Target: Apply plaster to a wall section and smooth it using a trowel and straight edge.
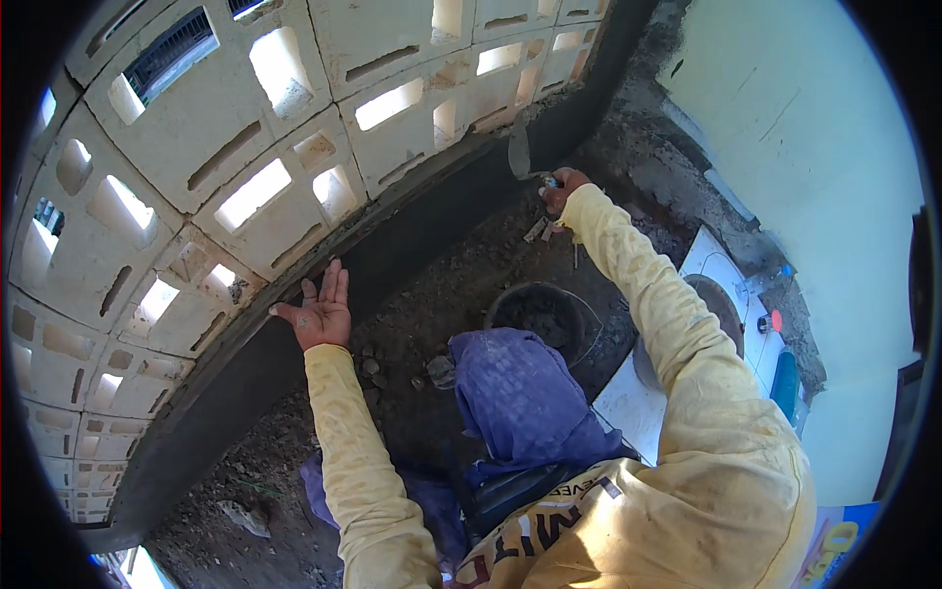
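My right hand [563, 190] is closed around the handle of a trowel [519, 150]. The trowel's pale blade points up and away from me, against or just in front of the wall's lower band. My left hand [322, 312] is open, fingers spread, at the top edge of the dark grey plastered band [422, 240]. It appears to touch that edge. Above the band rises a wall of pale openwork blocks [392, 69] with slots and square holes. A black bucket [549, 319] with a dark, mortar-like mix stands on the ground in front of me, partly hidden by my knee.
Dark rough soil [442, 285] with stones lies along the wall. To the right, white tiles [628, 402] carry another round container [713, 304], partly behind my right arm. A teal bottle [785, 385] lies beside a pale painted wall [834, 196]. A stone [243, 517] sits at lower left.
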`<action>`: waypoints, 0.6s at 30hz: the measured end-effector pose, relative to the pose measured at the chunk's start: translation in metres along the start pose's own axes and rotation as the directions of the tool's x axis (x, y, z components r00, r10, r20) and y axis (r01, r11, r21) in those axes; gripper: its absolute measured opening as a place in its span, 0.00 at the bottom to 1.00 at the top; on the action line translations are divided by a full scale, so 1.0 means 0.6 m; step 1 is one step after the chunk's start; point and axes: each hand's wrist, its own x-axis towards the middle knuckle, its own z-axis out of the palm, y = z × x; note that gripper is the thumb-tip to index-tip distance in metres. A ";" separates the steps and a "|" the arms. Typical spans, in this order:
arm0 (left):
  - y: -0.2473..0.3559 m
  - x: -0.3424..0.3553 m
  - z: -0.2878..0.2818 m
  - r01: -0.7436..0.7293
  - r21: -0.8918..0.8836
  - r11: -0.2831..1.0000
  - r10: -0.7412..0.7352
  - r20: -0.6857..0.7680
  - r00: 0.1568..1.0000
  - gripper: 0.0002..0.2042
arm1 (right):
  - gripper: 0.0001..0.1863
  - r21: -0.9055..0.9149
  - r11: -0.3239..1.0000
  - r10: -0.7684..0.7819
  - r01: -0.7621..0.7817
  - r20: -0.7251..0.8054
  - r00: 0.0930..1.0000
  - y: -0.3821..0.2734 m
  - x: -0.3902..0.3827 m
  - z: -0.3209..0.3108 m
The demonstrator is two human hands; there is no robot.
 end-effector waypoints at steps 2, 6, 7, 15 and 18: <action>-0.001 0.000 0.001 0.000 -0.010 1.000 0.000 0.007 1.000 0.37 | 0.15 0.150 0.989 -0.005 0.014 -0.066 0.998 0.021 -0.006 0.044; -0.001 -0.003 0.004 0.008 -0.041 0.999 -0.009 -0.025 1.000 0.38 | 0.19 -0.337 0.913 -0.302 0.229 -0.182 0.936 0.026 -0.003 0.066; -0.001 -0.004 0.004 0.008 -0.058 0.998 -0.010 -0.030 1.000 0.38 | 0.20 -0.428 0.878 -0.317 0.216 -0.179 0.931 0.023 -0.003 0.063; 0.001 0.005 -0.010 0.022 -0.037 0.999 -0.020 0.034 0.999 0.41 | 0.21 0.159 0.984 -0.056 0.076 -0.125 0.991 0.030 0.004 0.056; 0.002 0.010 -0.016 0.009 -0.019 1.000 -0.008 0.030 1.000 0.41 | 0.22 -0.040 0.976 -0.218 0.215 -0.192 0.957 0.049 0.027 0.063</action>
